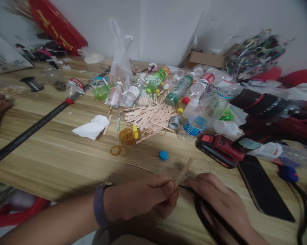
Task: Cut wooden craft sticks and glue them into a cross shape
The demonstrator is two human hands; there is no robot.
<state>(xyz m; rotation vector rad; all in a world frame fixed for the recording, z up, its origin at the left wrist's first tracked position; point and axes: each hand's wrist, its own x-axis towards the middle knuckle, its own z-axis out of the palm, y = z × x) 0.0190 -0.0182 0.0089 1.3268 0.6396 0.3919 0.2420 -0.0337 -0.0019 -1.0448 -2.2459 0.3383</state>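
Note:
My left hand (153,195), with a strap on its wrist, pinches a wooden craft stick (184,172) between thumb and fingers. The stick slants up to the right. Close beside it, my right hand (217,200) is closed around a tool with two long black handles (206,212). The tool's dark narrow tip points at the left fingers near the stick's lower part; whether it touches the stick I cannot tell. Beyond both hands lies a blue bottle cap (164,155). Farther back is a loose pile of craft sticks (153,117).
A red-black cordless drill (222,149) and a black phone (265,187) lie at right. Plastic bottles (180,89) crowd the back. Rubber bands (128,136), a tissue (92,127) and a long black tube (38,124) are at left. Another person's hand (0,105) shows at the left edge.

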